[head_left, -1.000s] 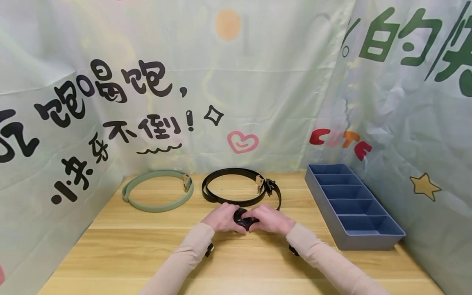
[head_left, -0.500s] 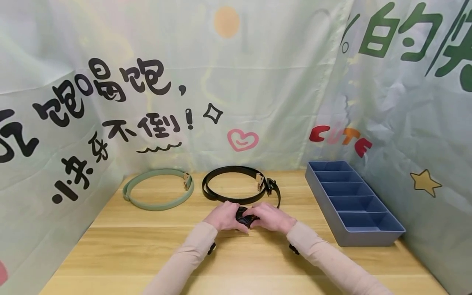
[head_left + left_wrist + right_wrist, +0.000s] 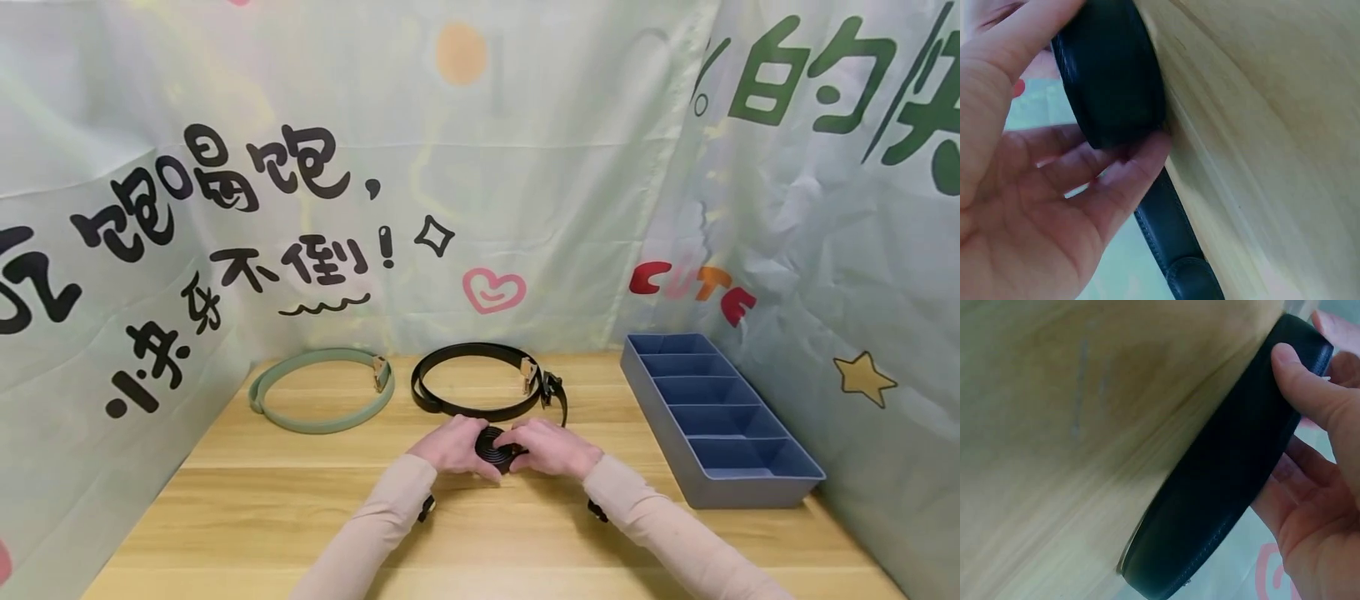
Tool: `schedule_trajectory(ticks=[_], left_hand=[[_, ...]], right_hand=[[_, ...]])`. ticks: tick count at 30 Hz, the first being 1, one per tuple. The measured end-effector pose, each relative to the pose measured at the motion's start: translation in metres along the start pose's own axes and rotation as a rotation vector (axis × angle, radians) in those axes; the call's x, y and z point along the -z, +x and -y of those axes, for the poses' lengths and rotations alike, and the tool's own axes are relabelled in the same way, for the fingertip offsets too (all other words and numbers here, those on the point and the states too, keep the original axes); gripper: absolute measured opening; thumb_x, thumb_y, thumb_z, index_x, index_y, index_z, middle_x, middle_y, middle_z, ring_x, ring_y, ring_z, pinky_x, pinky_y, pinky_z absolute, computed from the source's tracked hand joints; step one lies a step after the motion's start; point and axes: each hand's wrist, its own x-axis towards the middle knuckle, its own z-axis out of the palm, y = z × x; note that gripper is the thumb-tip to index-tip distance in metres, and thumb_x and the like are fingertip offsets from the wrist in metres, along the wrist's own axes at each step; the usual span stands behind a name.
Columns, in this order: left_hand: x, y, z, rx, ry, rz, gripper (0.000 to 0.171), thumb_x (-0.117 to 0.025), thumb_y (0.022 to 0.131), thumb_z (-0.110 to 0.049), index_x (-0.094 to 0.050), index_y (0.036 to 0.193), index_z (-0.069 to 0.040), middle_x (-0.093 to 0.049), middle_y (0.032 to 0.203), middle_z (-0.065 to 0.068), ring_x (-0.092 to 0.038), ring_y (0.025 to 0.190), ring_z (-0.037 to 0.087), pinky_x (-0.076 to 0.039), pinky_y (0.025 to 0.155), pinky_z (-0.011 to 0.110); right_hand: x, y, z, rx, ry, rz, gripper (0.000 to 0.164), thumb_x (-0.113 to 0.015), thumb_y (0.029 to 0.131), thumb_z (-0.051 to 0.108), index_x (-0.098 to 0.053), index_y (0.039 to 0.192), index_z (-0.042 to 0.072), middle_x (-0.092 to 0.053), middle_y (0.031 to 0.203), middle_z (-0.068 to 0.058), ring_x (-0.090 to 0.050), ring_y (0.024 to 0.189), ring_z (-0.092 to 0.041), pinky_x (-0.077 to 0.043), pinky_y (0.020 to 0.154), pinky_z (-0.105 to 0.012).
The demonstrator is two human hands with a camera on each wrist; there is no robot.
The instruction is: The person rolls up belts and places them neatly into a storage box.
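A black belt point(image 3: 491, 448), rolled into a tight coil, stands on its edge on the wooden table between both hands. My left hand point(image 3: 454, 446) holds the coil's left side; in the left wrist view its thumb and fingers curve round the black roll point(image 3: 1113, 75). From the right, my right hand point(image 3: 553, 447) grips the belt, a finger reaching over the coil's top. Its thumb presses the strap's outer face point(image 3: 1222, 456) in the right wrist view. A loose strap end with a dark buckle point(image 3: 552, 387) shows beyond my right hand; the hand hides where it leads.
Just behind the hands lies a looped black belt point(image 3: 429, 398) with a gold-coloured buckle. A looped green belt point(image 3: 321, 426) is at the back left. A blue-grey tray point(image 3: 678, 454) with several compartments stands on the right. Printed cloth point(image 3: 570, 208) walls the table's back and sides.
The loose strap beyond my right hand has drawn in slightly to the left and shows a shorter bend. Both hands stay round the coil in nearly the same place.
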Motion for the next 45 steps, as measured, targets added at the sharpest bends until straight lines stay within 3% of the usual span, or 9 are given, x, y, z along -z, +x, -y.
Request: schedule_trajectory(ticks=[5, 12, 16, 22, 26, 32, 38, 40, 45], left_hand=[[0.002, 0.001, -0.003, 0.010, 0.022, -0.018, 0.069, -0.083, 0.065, -0.060, -0.065, 0.113, -0.013, -0.069, 0.098, 0.002, -0.062, 0.084, 0.012, -0.051, 0.077, 0.028], [0.004, 0.001, 0.003, 0.009, -0.047, 0.027, 0.086, -0.086, 0.067, -0.050, -0.056, 0.137, -0.009, -0.066, 0.123, 0.006, -0.061, 0.101, 0.014, -0.049, 0.089, 0.029], [0.007, 0.001, 0.000, 0.015, -0.075, 0.045, 0.081, -0.087, 0.067, -0.047, -0.058, 0.132, -0.009, -0.067, 0.118, 0.005, -0.061, 0.098, 0.012, -0.049, 0.087, 0.027], [0.005, -0.001, -0.008, 0.045, 0.013, 0.017, 0.092, -0.084, 0.067, -0.056, -0.053, 0.139, -0.007, -0.063, 0.122, 0.013, -0.060, 0.110, 0.024, -0.049, 0.094, 0.037], [0.004, -0.001, -0.008, 0.040, 0.040, -0.003, 0.089, -0.085, 0.068, -0.053, -0.054, 0.139, -0.009, -0.064, 0.121, 0.013, -0.060, 0.109, 0.024, -0.049, 0.093, 0.036], [0.002, 0.001, -0.006, -0.001, -0.019, 0.047, 0.083, -0.088, 0.068, -0.043, -0.055, 0.138, -0.014, -0.066, 0.122, 0.005, -0.060, 0.104, 0.015, -0.049, 0.090, 0.029], [0.004, 0.000, -0.011, 0.036, 0.012, 0.026, 0.070, -0.088, 0.065, -0.047, -0.062, 0.118, -0.010, -0.069, 0.108, 0.005, -0.063, 0.095, 0.016, -0.051, 0.085, 0.029], [0.003, 0.000, -0.014, 0.065, 0.043, 0.013, 0.074, -0.087, 0.063, -0.054, -0.061, 0.117, -0.009, -0.069, 0.107, 0.008, -0.064, 0.097, 0.020, -0.052, 0.085, 0.033], [0.000, 0.001, -0.017, 0.101, 0.092, 0.009, 0.091, -0.082, 0.064, -0.063, -0.057, 0.133, -0.010, -0.067, 0.116, 0.013, -0.063, 0.107, 0.026, -0.051, 0.090, 0.037]], right_hand=[[0.000, 0.001, -0.001, 0.005, 0.010, -0.003, 0.037, -0.078, 0.083, 0.023, -0.070, 0.118, 0.016, -0.072, 0.100, -0.002, -0.067, 0.087, -0.011, -0.053, 0.077, -0.027], [0.004, -0.001, -0.007, 0.006, -0.010, 0.067, 0.047, -0.076, 0.084, 0.021, -0.063, 0.130, 0.021, -0.071, 0.106, 0.000, -0.067, 0.094, -0.013, -0.053, 0.081, -0.030], [0.003, 0.000, -0.004, 0.005, -0.009, 0.040, 0.042, -0.077, 0.083, 0.020, -0.066, 0.124, 0.019, -0.072, 0.103, 0.000, -0.066, 0.092, -0.011, -0.053, 0.081, -0.030], [0.000, 0.002, 0.001, 0.000, -0.029, -0.017, 0.034, -0.078, 0.082, 0.022, -0.070, 0.115, 0.017, -0.074, 0.101, 0.002, -0.068, 0.090, -0.009, -0.054, 0.079, -0.029], [0.002, 0.001, 0.000, 0.006, -0.043, 0.009, 0.040, -0.079, 0.081, 0.022, -0.068, 0.120, 0.018, -0.073, 0.102, 0.001, -0.068, 0.090, -0.011, -0.054, 0.078, -0.030], [0.010, -0.003, -0.002, -0.024, -0.037, 0.124, 0.060, -0.082, 0.078, 0.018, -0.060, 0.133, 0.022, -0.070, 0.111, 0.002, -0.066, 0.099, -0.013, -0.053, 0.085, -0.031], [0.005, -0.002, -0.002, -0.016, -0.018, 0.068, 0.049, -0.082, 0.078, 0.012, -0.067, 0.124, 0.020, -0.073, 0.112, 0.001, -0.068, 0.100, -0.012, -0.054, 0.084, -0.030], [0.003, -0.002, -0.001, -0.020, -0.029, 0.044, 0.047, -0.081, 0.078, 0.011, -0.068, 0.122, 0.018, -0.073, 0.111, 0.001, -0.069, 0.099, -0.012, -0.055, 0.082, -0.030], [0.000, -0.005, 0.001, -0.019, -0.034, 0.023, 0.043, -0.080, 0.080, 0.015, -0.068, 0.121, 0.016, -0.074, 0.109, 0.000, -0.070, 0.095, -0.012, -0.056, 0.080, -0.029]])
